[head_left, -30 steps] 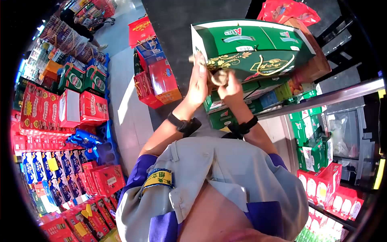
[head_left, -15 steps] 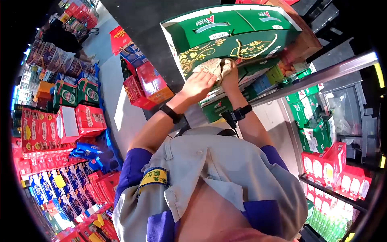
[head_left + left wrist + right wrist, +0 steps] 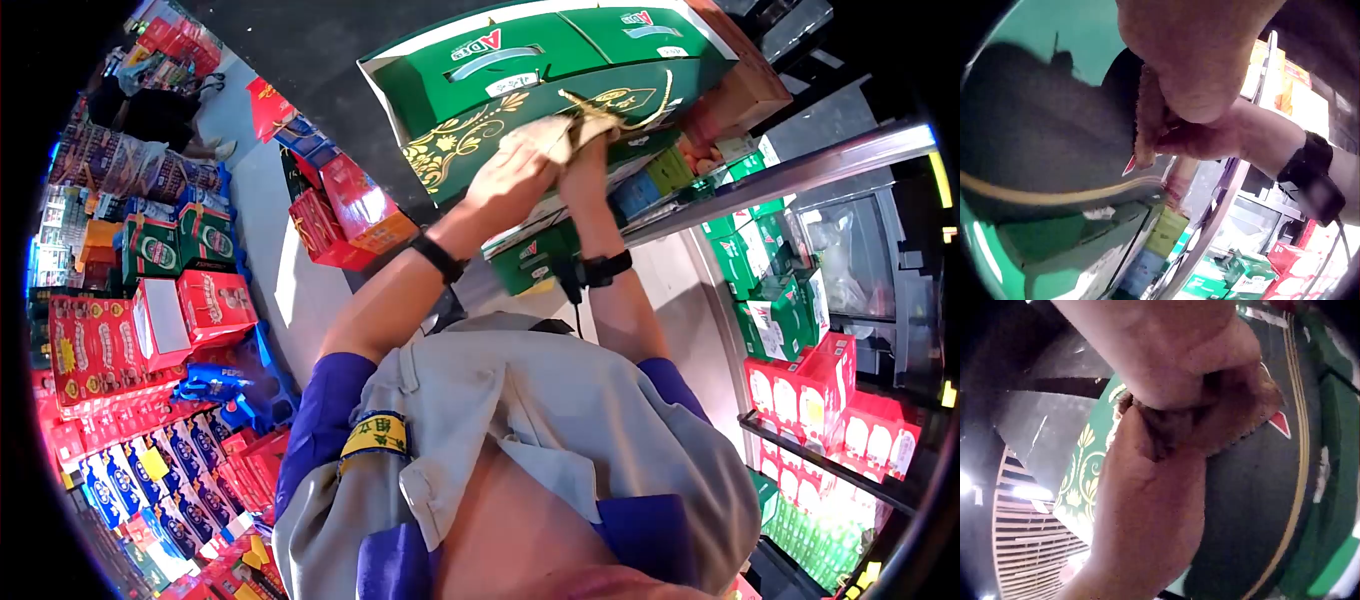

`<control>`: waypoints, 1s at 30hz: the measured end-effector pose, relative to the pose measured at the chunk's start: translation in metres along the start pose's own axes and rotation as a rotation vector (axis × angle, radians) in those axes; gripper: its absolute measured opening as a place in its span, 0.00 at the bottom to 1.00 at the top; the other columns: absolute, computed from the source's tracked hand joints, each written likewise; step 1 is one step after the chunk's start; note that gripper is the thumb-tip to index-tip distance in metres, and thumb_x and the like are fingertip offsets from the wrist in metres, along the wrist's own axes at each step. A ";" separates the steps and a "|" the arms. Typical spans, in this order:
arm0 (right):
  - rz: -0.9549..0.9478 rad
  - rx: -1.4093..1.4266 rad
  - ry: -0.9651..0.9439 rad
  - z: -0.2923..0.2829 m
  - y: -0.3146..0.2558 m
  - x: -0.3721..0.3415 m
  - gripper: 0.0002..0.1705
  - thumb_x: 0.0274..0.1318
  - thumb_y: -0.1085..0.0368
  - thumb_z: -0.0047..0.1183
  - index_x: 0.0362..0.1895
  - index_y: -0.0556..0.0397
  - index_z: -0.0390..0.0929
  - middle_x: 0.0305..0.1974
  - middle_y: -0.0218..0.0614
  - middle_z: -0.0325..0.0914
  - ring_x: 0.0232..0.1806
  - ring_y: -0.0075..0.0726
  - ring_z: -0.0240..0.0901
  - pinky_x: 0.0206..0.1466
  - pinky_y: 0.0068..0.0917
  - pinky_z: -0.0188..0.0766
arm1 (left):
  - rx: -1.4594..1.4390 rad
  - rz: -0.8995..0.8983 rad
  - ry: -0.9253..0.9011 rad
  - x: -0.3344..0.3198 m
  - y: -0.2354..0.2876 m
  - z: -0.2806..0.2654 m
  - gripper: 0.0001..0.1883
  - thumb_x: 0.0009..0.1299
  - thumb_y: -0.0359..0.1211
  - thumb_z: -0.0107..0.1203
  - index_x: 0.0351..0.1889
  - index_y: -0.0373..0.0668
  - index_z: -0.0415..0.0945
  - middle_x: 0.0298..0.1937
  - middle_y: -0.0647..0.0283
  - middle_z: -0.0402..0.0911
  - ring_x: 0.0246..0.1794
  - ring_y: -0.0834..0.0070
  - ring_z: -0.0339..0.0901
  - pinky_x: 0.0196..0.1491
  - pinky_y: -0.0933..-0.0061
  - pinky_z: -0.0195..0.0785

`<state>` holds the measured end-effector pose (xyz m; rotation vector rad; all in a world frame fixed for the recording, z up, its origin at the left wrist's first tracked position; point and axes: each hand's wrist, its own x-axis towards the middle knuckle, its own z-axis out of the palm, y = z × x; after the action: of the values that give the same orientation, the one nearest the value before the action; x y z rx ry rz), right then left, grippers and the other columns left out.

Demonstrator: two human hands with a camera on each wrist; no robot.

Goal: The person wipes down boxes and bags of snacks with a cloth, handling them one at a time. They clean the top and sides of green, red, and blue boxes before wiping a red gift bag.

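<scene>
A beige cloth (image 3: 552, 137) lies against the front of a large green gift carton (image 3: 480, 125) with gold flower print and a rope handle. My left hand (image 3: 512, 180) presses on the cloth with its fingers extended. Close beside it, my right hand (image 3: 588, 165) grips the cloth's other end, near the rope handle (image 3: 650, 122). In the left wrist view the cloth (image 3: 1147, 122) hangs between both hands, over the carton's dark shaded front. From the right wrist, a brown-looking fold of cloth (image 3: 1241, 419) sticks out past my right hand (image 3: 1172, 356), whose fingertips are hidden.
Red and orange gift boxes (image 3: 345, 210) stand left of the carton. A metal rail (image 3: 780, 185) runs across on the right, with green cartons (image 3: 775, 310) and red packs (image 3: 805, 390) beyond. Stacked goods (image 3: 100, 345) line the aisle at left, where another person (image 3: 150, 115) is.
The cloth was bunched between my raised hands, then came onto the carton's front. Both hands have since slid it right and upward along the carton. The view has shifted too.
</scene>
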<state>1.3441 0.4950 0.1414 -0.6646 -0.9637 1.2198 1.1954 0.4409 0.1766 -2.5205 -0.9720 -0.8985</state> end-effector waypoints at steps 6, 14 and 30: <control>-0.417 -0.993 -0.050 0.048 -0.024 -0.043 0.38 0.60 0.62 0.51 0.66 0.71 0.49 0.62 0.70 0.54 0.64 0.78 0.53 0.71 0.52 0.51 | -0.022 -0.141 -0.080 -0.044 -0.003 -0.018 0.30 0.61 0.29 0.55 0.64 0.37 0.70 0.48 0.53 0.78 0.51 0.56 0.77 0.58 0.55 0.68; -0.268 -1.173 0.194 0.011 -0.040 0.029 0.58 0.54 0.55 0.63 0.71 0.76 0.37 0.71 0.75 0.43 0.72 0.67 0.49 0.77 0.43 0.47 | 0.068 0.001 0.042 0.039 -0.002 -0.021 0.18 0.60 0.31 0.53 0.49 0.39 0.76 0.43 0.59 0.79 0.48 0.63 0.76 0.57 0.63 0.68; -0.524 -1.015 -0.005 0.045 -0.059 0.000 0.49 0.53 0.64 0.57 0.70 0.73 0.41 0.68 0.77 0.43 0.71 0.75 0.46 0.76 0.46 0.45 | 0.122 -0.076 -0.005 0.007 0.001 -0.045 0.30 0.61 0.31 0.53 0.65 0.38 0.69 0.52 0.56 0.78 0.55 0.61 0.75 0.65 0.59 0.64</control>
<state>1.3318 0.4771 0.2118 -1.0865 -1.6397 0.2028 1.1800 0.4222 0.2156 -2.3997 -1.0971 -0.8276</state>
